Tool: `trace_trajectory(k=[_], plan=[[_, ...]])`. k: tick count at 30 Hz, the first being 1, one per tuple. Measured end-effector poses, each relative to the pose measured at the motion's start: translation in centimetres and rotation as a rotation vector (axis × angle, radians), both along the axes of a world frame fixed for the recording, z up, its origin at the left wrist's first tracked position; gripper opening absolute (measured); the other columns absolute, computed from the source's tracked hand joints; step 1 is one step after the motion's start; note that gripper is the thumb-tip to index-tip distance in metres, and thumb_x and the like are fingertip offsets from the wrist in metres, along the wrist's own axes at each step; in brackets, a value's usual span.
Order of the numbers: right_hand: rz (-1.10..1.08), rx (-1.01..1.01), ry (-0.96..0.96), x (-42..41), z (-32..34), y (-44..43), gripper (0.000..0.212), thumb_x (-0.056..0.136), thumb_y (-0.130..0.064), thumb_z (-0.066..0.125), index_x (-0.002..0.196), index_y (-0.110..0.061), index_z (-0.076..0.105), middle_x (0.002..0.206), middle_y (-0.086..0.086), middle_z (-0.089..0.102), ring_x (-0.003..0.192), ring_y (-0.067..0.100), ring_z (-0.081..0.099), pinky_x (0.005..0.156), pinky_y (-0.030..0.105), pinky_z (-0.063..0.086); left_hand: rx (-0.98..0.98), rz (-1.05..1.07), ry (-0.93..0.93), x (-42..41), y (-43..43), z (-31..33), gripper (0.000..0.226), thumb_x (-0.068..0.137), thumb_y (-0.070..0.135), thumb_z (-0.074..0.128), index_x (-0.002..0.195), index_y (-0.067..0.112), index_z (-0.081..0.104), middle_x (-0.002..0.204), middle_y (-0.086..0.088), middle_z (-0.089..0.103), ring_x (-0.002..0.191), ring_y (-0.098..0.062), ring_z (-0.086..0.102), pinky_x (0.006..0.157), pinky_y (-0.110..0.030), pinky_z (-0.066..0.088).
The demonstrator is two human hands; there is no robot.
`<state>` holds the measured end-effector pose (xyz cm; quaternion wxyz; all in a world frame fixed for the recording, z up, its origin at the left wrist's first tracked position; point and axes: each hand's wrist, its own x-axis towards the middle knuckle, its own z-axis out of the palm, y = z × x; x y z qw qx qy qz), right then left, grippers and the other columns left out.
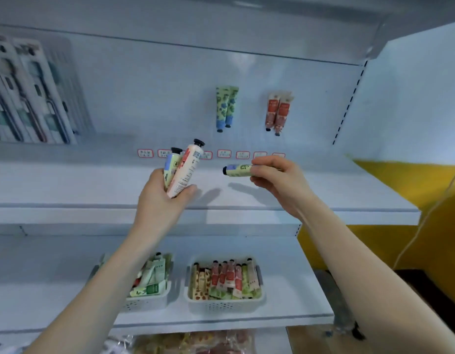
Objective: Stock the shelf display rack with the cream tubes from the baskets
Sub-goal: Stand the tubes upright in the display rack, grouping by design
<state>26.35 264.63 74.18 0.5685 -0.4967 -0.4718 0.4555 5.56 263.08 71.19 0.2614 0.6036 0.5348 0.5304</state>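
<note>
Left hand (165, 198) grips two cream tubes (185, 172) upright, while right hand (275, 177) pinches a green tube (237, 170) sideways, cap pointing left, both raised above the baskets (225, 306) of stock. Hanging step, I'd say: that green tube needs turning cap-down and carrying to the green pair (226, 108) on the back panel, left of the red pair (277, 112). Plenty of room over the shelf (93, 185); mind its front lip.
</note>
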Motion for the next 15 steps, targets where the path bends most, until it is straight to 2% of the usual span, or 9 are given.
trace_trajectory(k=[2,4,6,8,10,12,14,15], plan=[[-0.001,0.023,-0.017,0.5,0.8,2.5,0.010,0.081,0.000,0.066,0.082,-0.010,0.063,0.082,0.007,0.061,0.072,0.017,0.059,0.074,0.019,0.054,0.003,0.006,-0.014,0.7,2.1,0.7,0.026,0.082,0.018,0.069,0.096,0.009,0.049,0.079,0.003,0.052,0.077,-0.031,0.056,0.073,-0.050,0.051],[0.008,0.048,0.022,1.1,1.5,5.0,0.006,0.083,-0.013,0.068,0.083,-0.009,0.063,0.081,0.006,0.063,0.074,0.015,0.061,0.078,0.021,0.054,0.014,0.014,-0.025,1.6,4.3,1.4,0.025,0.082,0.018,0.069,0.095,0.011,0.050,0.081,0.000,0.053,0.075,-0.028,0.055,0.073,-0.051,0.052],[-0.019,0.070,0.028,2.2,2.3,8.2,0.012,0.085,-0.020,0.067,0.084,-0.009,0.063,0.081,0.005,0.064,0.074,0.015,0.062,0.082,0.026,0.053,0.027,0.028,-0.031,2.7,6.8,2.1,0.024,0.082,0.018,0.069,0.093,0.012,0.049,0.082,-0.002,0.055,0.074,-0.026,0.055,0.071,-0.048,0.052],[-0.056,0.098,-0.002,3.0,3.0,10.7,0.005,0.086,-0.011,0.064,0.081,-0.010,0.063,0.086,0.010,0.064,0.078,0.020,0.062,0.084,0.029,0.054,0.029,0.036,-0.034,3.5,8.7,2.7,0.024,0.082,0.016,0.069,0.093,0.013,0.048,0.079,0.002,0.054,0.072,-0.023,0.053,0.068,-0.043,0.049],[-0.043,0.137,-0.111,3.9,3.9,13.5,0.010,0.083,0.000,0.062,0.080,-0.009,0.064,0.084,0.008,0.062,0.083,0.023,0.060,0.086,0.033,0.055,0.047,0.052,-0.028,4.2,10.9,3.3,0.025,0.082,0.014,0.069,0.094,0.013,0.047,0.076,0.004,0.053,0.069,-0.022,0.053,0.065,-0.037,0.046],[-0.053,0.167,-0.349,4.6,4.6,16.1,0.015,0.080,0.000,0.065,0.090,-0.011,0.061,0.084,0.001,0.058,0.086,0.023,0.059,0.087,0.039,0.053,0.068,0.093,0.002,4.5,12.8,3.7,0.026,0.081,0.014,0.070,0.094,0.011,0.047,0.073,0.003,0.052,0.066,-0.021,0.052,0.059,-0.032,0.043],[-0.085,0.167,-0.480,5.0,5.3,18.1,0.028,0.077,-0.004,0.070,0.101,-0.013,0.057,0.085,-0.002,0.055,0.084,0.022,0.058,0.079,0.038,0.053,0.091,0.139,0.011,4.7,14.3,4.0,0.026,0.081,0.014,0.070,0.092,0.010,0.047,0.072,0.003,0.050,0.064,-0.018,0.049,0.055,-0.029,0.039],[-0.094,0.168,-0.501,5.2,5.5,19.0,0.033,0.076,-0.005,0.071,0.104,-0.013,0.056,0.084,-0.003,0.054,0.080,0.020,0.057,0.069,0.033,0.053,0.100,0.155,0.008,4.7,15.0,4.1,0.025,0.081,0.014,0.070,0.091,0.010,0.047,0.071,0.002,0.050,0.064,-0.019,0.049,0.054,-0.027,0.038]])
